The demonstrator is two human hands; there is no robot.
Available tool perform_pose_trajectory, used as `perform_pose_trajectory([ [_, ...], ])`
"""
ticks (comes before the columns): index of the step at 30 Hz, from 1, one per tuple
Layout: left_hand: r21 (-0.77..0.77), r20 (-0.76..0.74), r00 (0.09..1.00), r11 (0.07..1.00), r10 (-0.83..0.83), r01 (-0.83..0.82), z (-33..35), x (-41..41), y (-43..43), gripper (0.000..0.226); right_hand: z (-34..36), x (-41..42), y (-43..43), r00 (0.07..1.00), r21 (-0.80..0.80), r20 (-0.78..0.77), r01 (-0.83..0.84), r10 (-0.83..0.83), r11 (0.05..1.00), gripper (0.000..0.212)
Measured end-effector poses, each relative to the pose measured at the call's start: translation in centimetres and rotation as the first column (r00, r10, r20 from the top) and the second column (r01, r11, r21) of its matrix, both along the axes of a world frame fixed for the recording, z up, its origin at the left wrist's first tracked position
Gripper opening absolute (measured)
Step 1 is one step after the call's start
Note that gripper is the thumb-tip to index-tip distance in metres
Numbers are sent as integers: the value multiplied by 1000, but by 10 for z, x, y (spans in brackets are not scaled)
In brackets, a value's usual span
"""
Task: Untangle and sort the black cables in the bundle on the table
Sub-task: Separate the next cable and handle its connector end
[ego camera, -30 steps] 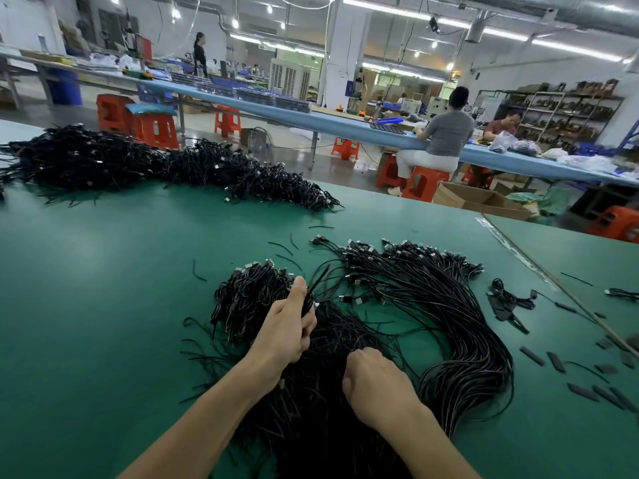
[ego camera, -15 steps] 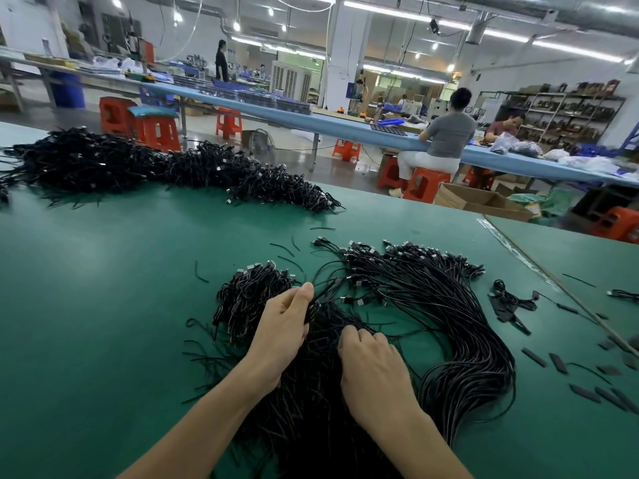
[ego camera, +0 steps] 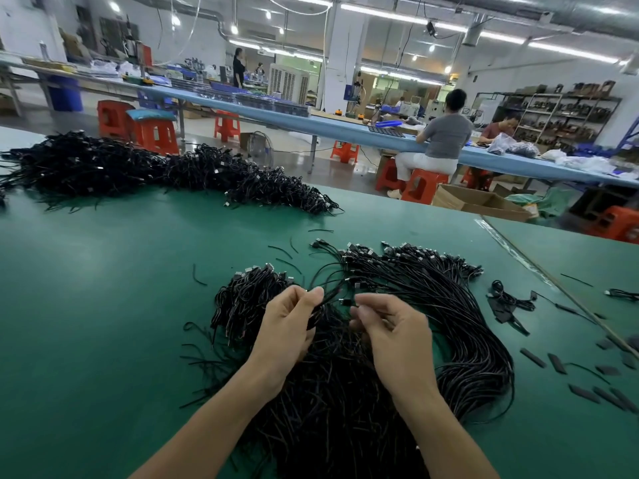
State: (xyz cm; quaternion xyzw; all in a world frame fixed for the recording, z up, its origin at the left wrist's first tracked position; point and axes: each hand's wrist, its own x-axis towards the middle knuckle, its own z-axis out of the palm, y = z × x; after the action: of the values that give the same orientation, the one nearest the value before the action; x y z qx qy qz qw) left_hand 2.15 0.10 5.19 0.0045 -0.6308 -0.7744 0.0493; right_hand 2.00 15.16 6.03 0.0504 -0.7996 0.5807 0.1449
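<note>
One cable, crosswise, left hand pinching

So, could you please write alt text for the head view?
The left hand and right hand pinch thin cables from a tangled black bundle on a green table. Another pile lies at the far edge.

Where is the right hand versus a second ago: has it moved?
Yes. Against the cable bundle, the right hand has moved away from the person, toward the bundle's connector ends, close to the left hand.
</note>
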Motion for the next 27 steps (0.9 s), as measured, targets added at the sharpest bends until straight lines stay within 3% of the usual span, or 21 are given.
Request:
perform_pose_trajectory([
  [2,33,-38,999,999,-20,22,-1,0,1,32,1,-1,1,999,-193,17,33,-30,981,21],
  [5,-72,-95,991,993,-97,91,-4,1,6,24,5,2,-2,994,-393,85,-36,76,919,16],
  [11,-68,-144,987,996,-70,61,-1,1,11,39,7,7,-7,977,-199,40,-196,208,960,14],
  [14,-77,-199,978,996,-63,48,2,5,11,42,8,9,-5,973,-232,115,-168,198,958,7],
  [19,-100,-190,981,995,-38,19,0,4,12,40,5,11,-5,964,-294,190,-126,187,947,14],
  [22,-27,-150,989,1000,-2,-2,-3,4,16,32,4,13,-5,994,1,26,-104,104,995,15],
  [24,34,-100,995,999,10,-7,-4,5,19,31,3,16,-7,985,199,-117,-105,130,974,20],
  [27,89,-10,999,996,31,-30,-4,4,20,44,1,19,-7,950,348,-247,-97,191,933,22],
])
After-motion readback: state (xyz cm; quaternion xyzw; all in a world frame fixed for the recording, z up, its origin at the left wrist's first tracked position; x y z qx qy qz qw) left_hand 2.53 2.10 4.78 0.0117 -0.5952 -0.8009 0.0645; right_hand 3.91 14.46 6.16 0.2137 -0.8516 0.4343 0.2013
